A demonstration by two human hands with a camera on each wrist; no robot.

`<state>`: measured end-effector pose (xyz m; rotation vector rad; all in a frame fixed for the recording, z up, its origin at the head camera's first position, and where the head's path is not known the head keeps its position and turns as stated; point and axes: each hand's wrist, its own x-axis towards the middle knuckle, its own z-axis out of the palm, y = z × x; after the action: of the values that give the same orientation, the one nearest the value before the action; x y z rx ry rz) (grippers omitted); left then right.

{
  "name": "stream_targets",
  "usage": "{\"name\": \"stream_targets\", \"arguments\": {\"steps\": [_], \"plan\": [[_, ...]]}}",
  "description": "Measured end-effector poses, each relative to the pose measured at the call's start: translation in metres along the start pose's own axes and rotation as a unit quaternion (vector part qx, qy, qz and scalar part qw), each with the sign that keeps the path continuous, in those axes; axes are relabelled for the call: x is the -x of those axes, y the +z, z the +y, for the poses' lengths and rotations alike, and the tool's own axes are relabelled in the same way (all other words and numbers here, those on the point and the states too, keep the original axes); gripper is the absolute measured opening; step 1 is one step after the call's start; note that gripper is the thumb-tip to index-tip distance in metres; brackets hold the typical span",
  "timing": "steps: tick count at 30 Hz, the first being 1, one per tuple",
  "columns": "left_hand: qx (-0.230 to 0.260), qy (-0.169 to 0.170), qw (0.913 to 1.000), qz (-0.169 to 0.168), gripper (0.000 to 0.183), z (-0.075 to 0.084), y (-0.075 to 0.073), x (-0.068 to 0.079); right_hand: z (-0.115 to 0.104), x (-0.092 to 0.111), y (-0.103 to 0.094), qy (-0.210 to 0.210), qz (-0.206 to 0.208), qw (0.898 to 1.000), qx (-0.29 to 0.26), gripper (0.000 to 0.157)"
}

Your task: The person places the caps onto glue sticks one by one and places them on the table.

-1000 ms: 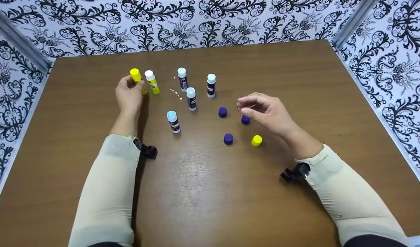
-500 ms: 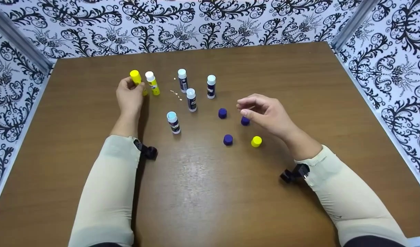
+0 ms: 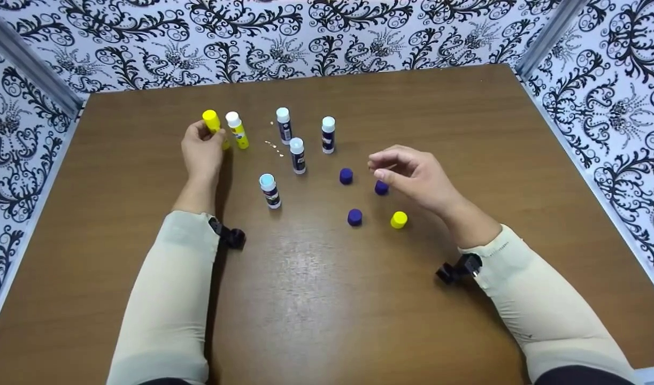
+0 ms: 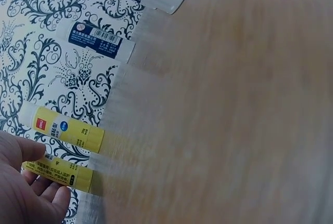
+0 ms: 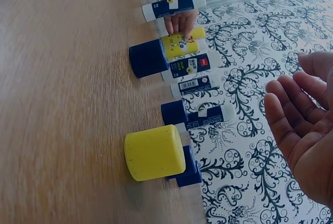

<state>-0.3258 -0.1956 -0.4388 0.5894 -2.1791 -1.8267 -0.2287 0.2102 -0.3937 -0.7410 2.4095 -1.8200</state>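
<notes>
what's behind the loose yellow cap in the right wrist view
Dark blue caps, apparently two, poke out past the yellow cap on the picture's right, with the patterned wall farther back. Their left parts are covered, and anything fully behind the yellow cap can't be seen.

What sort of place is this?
Probably an indoor recording booth, though the room beyond isn't shown. Signs: a brown table with patterned panels on three sides, glue sticks and loose caps set out on it, and a small camera on each wrist.
</notes>
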Motion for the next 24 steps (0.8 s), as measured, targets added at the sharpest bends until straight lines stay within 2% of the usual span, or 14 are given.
{"name": "stream_targets", "arguments": {"steps": [10,18,24], "plan": [[0.015,0.009,0.9998,0.013,0.049,0.007,-0.004,0.005,0.001,0.000,0.000,-0.001,-0.002,1.000,-0.008,0.026],[0.036,0.056,0.9971,0.037,0.051,0.013,-0.003,0.010,0.001,0.001,0.000,0.005,0.000,1.000,-0.009,0.028],[0.018,0.079,0.9955,0.049,0.054,0.020,-0.003,0.017,0.000,0.001,0.000,0.005,-0.003,1.000,-0.002,0.027]]}}
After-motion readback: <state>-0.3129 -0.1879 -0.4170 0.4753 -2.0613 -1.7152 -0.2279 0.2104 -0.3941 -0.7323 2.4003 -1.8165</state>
